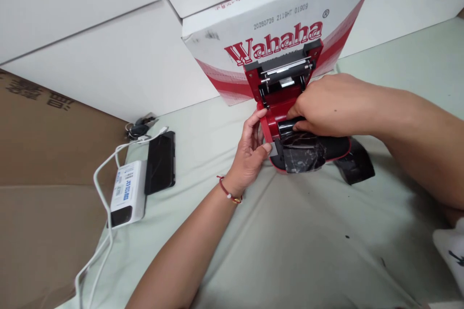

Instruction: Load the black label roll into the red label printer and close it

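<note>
At 1 o'clock, a white cardboard carton (217, 43) bears red lettering and slanting red bands; nearer centre, a red-and-black hinged device (284, 104) holds a glossy black roll (285, 128). At 8, a white rectangular power bank (137, 190) shows blue print.

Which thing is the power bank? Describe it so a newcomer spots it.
Start at the brown cardboard box on the left. Just right of it, on the pale green cloth, the power bank lies beside a black phone. It is the thick white block with blue lettering, unlike the thin, dark phone.
</note>
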Demonstrator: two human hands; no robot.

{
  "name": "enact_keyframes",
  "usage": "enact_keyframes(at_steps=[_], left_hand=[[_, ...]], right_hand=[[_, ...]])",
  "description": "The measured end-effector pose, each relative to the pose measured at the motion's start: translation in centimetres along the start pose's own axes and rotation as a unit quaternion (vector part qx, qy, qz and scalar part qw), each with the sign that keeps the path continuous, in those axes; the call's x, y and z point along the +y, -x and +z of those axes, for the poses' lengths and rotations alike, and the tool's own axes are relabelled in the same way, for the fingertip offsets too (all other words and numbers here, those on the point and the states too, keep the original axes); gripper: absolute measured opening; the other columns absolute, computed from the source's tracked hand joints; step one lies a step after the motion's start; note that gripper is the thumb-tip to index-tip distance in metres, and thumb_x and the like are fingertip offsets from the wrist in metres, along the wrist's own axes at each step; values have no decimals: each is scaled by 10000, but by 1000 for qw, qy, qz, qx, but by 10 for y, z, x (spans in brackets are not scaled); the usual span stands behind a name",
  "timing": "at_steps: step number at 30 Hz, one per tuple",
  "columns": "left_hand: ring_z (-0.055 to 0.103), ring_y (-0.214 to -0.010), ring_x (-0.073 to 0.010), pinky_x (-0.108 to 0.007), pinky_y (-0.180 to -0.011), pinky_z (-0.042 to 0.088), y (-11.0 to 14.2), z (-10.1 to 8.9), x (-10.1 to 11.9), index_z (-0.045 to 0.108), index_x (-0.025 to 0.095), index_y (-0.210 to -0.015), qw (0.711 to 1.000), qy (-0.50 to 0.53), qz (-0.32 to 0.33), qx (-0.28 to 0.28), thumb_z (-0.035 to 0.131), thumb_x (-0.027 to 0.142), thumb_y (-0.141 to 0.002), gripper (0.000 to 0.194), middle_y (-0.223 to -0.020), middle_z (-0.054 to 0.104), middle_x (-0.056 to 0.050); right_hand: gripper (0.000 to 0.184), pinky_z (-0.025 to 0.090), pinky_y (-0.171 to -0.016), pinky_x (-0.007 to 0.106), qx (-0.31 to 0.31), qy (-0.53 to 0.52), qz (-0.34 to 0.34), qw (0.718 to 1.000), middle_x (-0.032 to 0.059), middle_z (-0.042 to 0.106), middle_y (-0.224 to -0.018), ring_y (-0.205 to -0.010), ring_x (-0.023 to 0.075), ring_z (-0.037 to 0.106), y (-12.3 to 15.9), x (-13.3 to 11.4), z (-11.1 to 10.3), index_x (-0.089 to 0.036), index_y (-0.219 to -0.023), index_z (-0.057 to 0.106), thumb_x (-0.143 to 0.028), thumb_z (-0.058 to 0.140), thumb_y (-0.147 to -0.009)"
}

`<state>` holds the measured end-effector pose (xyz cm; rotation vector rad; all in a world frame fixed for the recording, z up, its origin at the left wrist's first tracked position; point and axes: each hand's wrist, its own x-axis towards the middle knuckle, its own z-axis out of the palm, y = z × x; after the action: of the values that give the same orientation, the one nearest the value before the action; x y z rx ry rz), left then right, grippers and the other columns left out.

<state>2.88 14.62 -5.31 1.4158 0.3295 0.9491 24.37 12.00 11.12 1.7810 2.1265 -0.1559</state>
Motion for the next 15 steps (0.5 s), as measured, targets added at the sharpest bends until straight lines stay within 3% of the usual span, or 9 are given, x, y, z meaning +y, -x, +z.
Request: enact_keyframes(at_steps=[4, 8, 12, 15], left_hand=[[574, -1689, -346, -554, -1405, 486, 0, 1, 0, 541, 407, -1654, 1000, 7, 2, 3, 811, 624, -1023, 720, -1773, 590, -69], [579, -1680, -348, -548, -1401, 492, -1, 0, -1, 541, 395, -1654, 1000, 3, 4, 5, 829, 675, -995, 772, -1762, 604, -81], [587, -1669, -350, -563, -1414, 473, -1, -1, -4, 530, 400, -1662, 1000, -1, 9, -2, 809, 682, -1011, 762, -1744, 615, -81], [505, -1734, -370, -597, -1448, 422, 2, 1, -2, 531, 415, -1669, 999, -31, 23, 9, 763, 678, -1046, 715, -1787, 566, -75]], right_hand=[[356, 403, -749, 385, 7, -41, -26, 999, 105, 848, -1048, -857, 277, 690, 1, 8, 2, -310, -1295, 909, -394, 694, -1023], [308, 414, -745, 364, 5, -154, -106, 982, 6, 861, -1022, -754, 192, 643, 6, 19, 1, -365, -1198, 903, -390, 621, -1077], [311, 413, -760, 345, 31, -193, -172, 965, -1, 854, -1025, -786, 178, 663, 10, 22, 3, -349, -1157, 897, -363, 594, -1087], [300, 414, -766, 335, 53, -216, -213, 951, 10, 841, -1026, -781, 159, 650, 15, 22, 11, -316, -1172, 893, -346, 604, -1096]])
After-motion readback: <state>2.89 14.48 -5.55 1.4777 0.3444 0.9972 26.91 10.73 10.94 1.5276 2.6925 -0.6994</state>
